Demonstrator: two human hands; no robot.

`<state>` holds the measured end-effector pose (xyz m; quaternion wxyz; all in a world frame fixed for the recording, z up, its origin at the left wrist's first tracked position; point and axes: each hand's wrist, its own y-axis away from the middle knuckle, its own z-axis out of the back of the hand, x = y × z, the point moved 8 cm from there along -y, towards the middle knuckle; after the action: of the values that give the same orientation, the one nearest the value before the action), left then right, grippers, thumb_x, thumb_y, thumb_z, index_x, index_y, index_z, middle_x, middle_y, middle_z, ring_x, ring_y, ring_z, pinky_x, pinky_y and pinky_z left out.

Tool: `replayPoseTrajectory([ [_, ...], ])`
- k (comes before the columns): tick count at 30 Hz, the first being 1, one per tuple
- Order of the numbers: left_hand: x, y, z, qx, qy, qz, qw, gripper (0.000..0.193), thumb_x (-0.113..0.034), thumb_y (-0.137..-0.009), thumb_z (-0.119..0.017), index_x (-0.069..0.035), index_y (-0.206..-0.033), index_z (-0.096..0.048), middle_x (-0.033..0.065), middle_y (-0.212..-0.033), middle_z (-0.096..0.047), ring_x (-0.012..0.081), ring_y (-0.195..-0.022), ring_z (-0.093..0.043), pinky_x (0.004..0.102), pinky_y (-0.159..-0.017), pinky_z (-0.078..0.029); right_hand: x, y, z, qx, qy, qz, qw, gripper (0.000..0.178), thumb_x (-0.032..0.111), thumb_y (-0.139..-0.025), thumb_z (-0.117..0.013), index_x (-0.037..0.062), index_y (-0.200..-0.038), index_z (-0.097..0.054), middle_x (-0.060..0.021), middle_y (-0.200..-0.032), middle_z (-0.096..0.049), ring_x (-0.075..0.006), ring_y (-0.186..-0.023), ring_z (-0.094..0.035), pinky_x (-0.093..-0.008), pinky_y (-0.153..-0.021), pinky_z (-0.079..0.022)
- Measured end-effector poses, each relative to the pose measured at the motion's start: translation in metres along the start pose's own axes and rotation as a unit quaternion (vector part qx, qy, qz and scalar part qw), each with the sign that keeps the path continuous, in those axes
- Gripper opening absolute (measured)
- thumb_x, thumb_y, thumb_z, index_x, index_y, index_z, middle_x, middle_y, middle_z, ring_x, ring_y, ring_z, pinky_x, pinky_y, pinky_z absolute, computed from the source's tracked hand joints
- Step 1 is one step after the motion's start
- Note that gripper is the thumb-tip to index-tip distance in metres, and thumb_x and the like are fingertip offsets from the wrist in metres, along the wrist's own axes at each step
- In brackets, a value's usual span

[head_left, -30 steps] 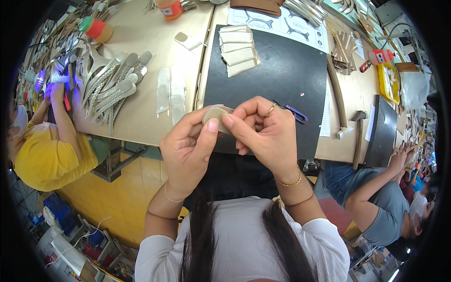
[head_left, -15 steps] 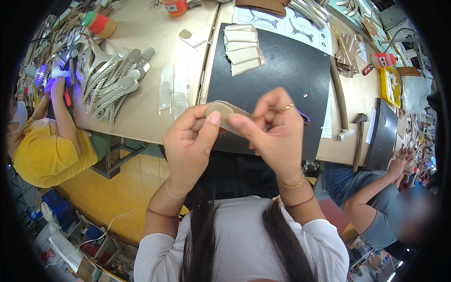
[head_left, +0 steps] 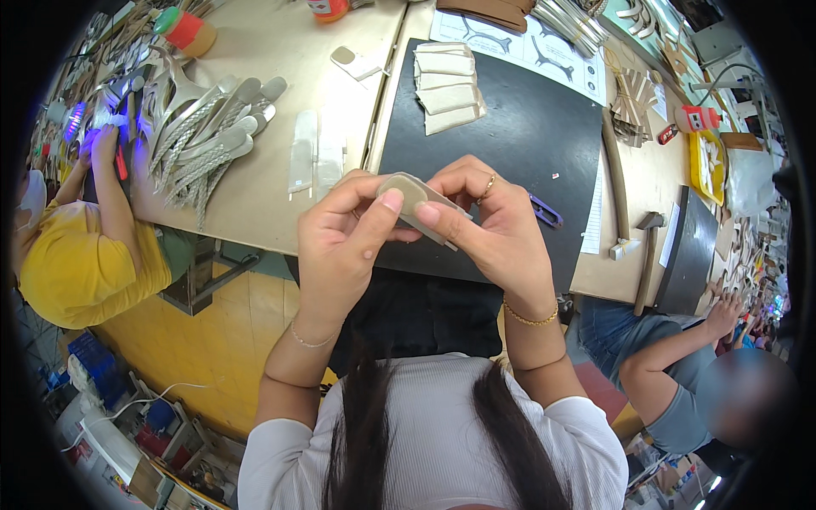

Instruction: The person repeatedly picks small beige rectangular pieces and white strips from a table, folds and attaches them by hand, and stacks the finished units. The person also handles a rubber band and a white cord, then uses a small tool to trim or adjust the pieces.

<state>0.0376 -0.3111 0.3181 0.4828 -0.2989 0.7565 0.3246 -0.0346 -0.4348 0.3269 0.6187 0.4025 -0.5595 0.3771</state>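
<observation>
Held piece: tan, flat, rounded at the upper-left end; slanting down to the right between both hands, over the near-left part of the mat.
Left hand: clamped on the rounded end, thumb pressed on top, fingers bent round behind.
Right hand: clamped on the same piece farther along, thumb on the upper face, forefinger curled at the far side; ringed, with a bracelet at the wrist.
Black mat: set on the table, just right of the seam; near edge partly hidden by the hands.
Open room: widest across black surface from the stack to the right edge; interrupted by a small scrap.
Beige stack: overlapped in a row near the mat's far-left corner, well beyond the fingers.
Purple cutter: near the mat's right edge, just beside the right hand.
Printed sheet: along the mat's far edge.
Hammer: right of the mat, handle toward the table's near edge.
Pale strips: left of the seam, near the left hand.
Braided straps: heaped farther left, well apart from both hands.
</observation>
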Motion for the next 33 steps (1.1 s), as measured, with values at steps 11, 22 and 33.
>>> replayPoseTrajectory([
  [11,0.006,-0.003,0.002,0.027,0.006,-0.031,0.999,0.018,-0.009,-0.094,-0.056,0.006,-0.101,-0.064,0.0074,-0.095,-0.059,0.0120,-0.081,-0.062,0.0236,-0.068,-0.055,0.001,-0.002,-0.002,-0.033,0.029,0.030,0.999,0.018,0.017,-0.081,-0.073,-0.0001,-0.084,-0.068,-0.0042,-0.080,-0.060,-0.0120,-0.072,-0.053,-0.0253,-0.067,-0.043],
  [22,0.006,-0.033,0.064,-0.120,-0.229,-0.101,0.961,0.029,-0.015,-0.091,-0.063,0.003,-0.113,-0.062,0.0095,-0.105,-0.057,0.0152,-0.094,-0.057,0.0282,-0.076,-0.050,-0.018,-0.070,-0.007,-0.001,0.159,-0.004,0.987,0.029,0.026,-0.082,-0.072,-0.0010,-0.091,-0.068,-0.0107,-0.071,-0.063,-0.0171,-0.062,-0.057,-0.0307,-0.061,-0.045],
  [33,0.015,-0.051,0.134,-0.179,-0.564,0.024,0.806,0.038,-0.014,-0.074,-0.078,0.003,-0.101,-0.058,0.0198,-0.103,-0.058,0.0353,-0.097,-0.055,0.0421,-0.084,-0.044,-0.041,-0.209,-0.042,-0.033,0.393,0.014,0.919,0.024,0.019,-0.079,-0.072,0.0016,-0.095,-0.067,-0.0142,-0.085,-0.069,-0.0274,-0.079,-0.066,-0.0369,-0.073,-0.051],
])
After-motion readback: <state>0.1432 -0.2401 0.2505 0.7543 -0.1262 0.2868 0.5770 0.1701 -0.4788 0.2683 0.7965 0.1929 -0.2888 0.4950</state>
